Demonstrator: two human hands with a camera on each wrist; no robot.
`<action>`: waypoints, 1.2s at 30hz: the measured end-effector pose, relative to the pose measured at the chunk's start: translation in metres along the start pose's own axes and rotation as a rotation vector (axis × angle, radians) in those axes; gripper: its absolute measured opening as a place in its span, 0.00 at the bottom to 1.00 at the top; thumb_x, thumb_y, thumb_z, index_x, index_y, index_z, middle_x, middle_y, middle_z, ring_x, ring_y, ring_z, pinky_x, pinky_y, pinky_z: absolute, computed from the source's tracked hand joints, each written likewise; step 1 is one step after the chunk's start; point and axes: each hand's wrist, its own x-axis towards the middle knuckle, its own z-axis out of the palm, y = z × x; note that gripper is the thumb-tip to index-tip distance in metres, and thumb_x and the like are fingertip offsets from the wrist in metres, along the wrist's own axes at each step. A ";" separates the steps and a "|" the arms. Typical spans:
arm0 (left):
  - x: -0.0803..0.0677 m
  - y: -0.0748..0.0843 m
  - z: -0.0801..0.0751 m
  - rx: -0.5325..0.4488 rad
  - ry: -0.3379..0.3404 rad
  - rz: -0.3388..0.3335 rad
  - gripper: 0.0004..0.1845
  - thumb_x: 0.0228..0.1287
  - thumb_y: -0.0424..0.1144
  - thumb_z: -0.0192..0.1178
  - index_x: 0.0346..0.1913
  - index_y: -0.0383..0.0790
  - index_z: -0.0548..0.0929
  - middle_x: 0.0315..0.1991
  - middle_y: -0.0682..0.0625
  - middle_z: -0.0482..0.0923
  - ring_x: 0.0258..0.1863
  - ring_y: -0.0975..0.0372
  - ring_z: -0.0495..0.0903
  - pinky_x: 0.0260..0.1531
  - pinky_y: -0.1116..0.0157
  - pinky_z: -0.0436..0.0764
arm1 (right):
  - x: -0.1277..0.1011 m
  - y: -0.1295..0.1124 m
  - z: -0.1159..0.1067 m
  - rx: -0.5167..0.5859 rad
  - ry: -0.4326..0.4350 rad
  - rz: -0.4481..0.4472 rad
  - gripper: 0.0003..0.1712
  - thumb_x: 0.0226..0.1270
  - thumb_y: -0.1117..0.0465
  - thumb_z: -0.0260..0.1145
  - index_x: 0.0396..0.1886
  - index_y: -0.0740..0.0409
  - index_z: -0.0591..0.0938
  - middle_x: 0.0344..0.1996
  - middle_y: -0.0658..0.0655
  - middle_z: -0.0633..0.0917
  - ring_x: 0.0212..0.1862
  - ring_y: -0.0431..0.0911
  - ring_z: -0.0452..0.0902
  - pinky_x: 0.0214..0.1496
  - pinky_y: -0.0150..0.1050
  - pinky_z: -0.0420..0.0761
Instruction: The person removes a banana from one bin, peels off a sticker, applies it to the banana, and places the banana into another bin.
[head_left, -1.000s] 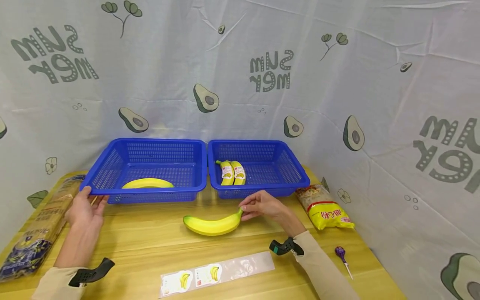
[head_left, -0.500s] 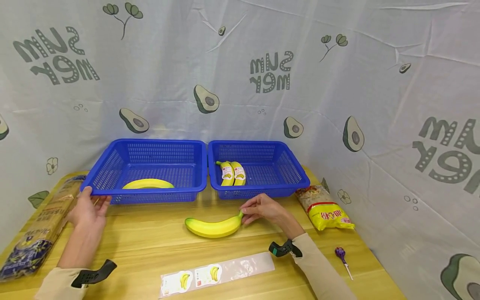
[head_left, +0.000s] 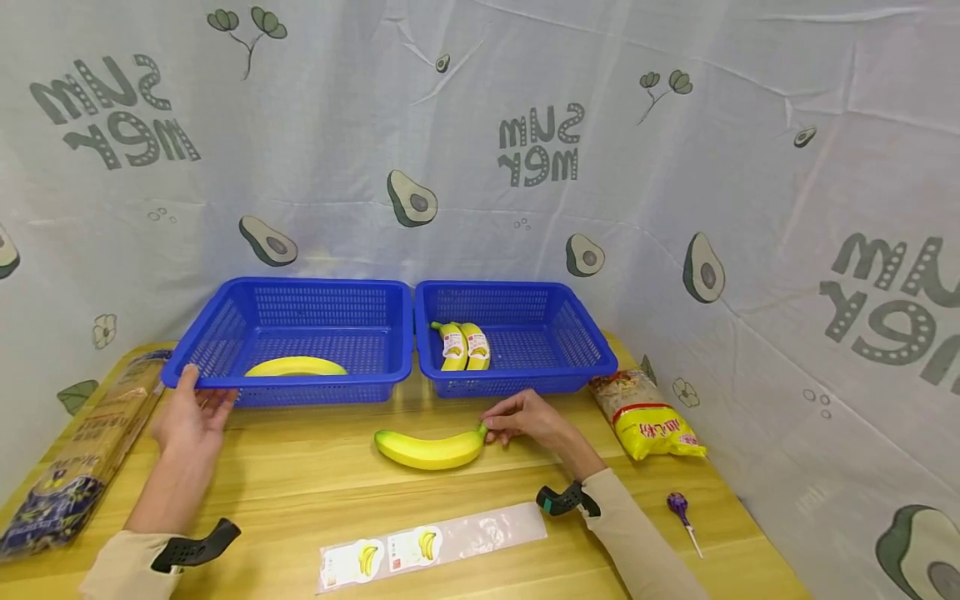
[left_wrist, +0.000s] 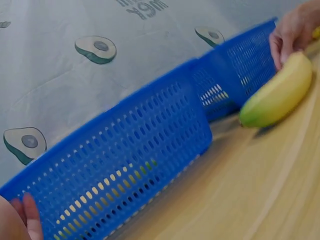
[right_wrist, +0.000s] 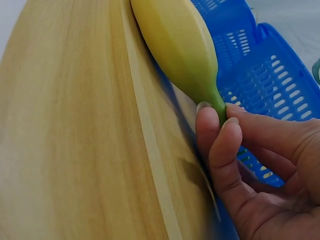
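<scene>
My right hand [head_left: 525, 419] pinches the green stem of a yellow banana [head_left: 431, 450] between thumb and fingers. In the right wrist view the thumb and fingertips close round the stem [right_wrist: 218, 107], and the banana's body stretches away low over the wooden table. At the left blue basket [head_left: 300, 382], my left hand [head_left: 189, 425] grips the front rim near its left corner, thumb on top and fingers below. One banana [head_left: 296, 366] lies inside that basket, partly hidden by the front wall. In the right blue basket [head_left: 517, 383], two bananas [head_left: 465, 348] with white labels lie side by side.
A clear strip [head_left: 491, 533] with two banana stickers [head_left: 416, 547] lies on the table [head_left: 300, 500] in front. A long brown packet [head_left: 82, 450] borders the left side; a yellow food bag [head_left: 648, 417] and a lollipop [head_left: 678, 508] lie right. A patterned curtain [head_left: 465, 225] hangs behind.
My left hand has slid slightly right along the basket's front rim. The banana in my right hand has shifted a little to the right, its stem still pinched.
</scene>
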 end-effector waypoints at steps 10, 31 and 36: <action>-0.010 -0.012 -0.006 0.346 -0.131 -0.007 0.17 0.67 0.39 0.77 0.50 0.43 0.79 0.32 0.49 0.82 0.29 0.57 0.89 0.40 0.60 0.92 | 0.001 -0.002 0.002 -0.026 0.039 0.028 0.16 0.73 0.72 0.71 0.54 0.82 0.85 0.35 0.66 0.92 0.29 0.43 0.86 0.31 0.32 0.85; -0.024 -0.069 -0.025 0.954 -0.891 -0.123 0.17 0.79 0.29 0.63 0.65 0.26 0.80 0.51 0.47 0.91 0.52 0.58 0.91 0.59 0.59 0.86 | -0.005 -0.008 0.006 -0.161 0.103 -0.018 0.19 0.72 0.66 0.75 0.55 0.77 0.84 0.32 0.57 0.86 0.27 0.44 0.77 0.28 0.33 0.79; -0.036 -0.085 -0.022 1.105 -0.988 -0.086 0.17 0.76 0.32 0.68 0.61 0.25 0.83 0.51 0.43 0.91 0.49 0.57 0.91 0.57 0.58 0.88 | -0.007 -0.009 0.009 -0.148 0.075 -0.058 0.21 0.73 0.67 0.74 0.57 0.80 0.82 0.33 0.58 0.86 0.28 0.44 0.78 0.28 0.33 0.80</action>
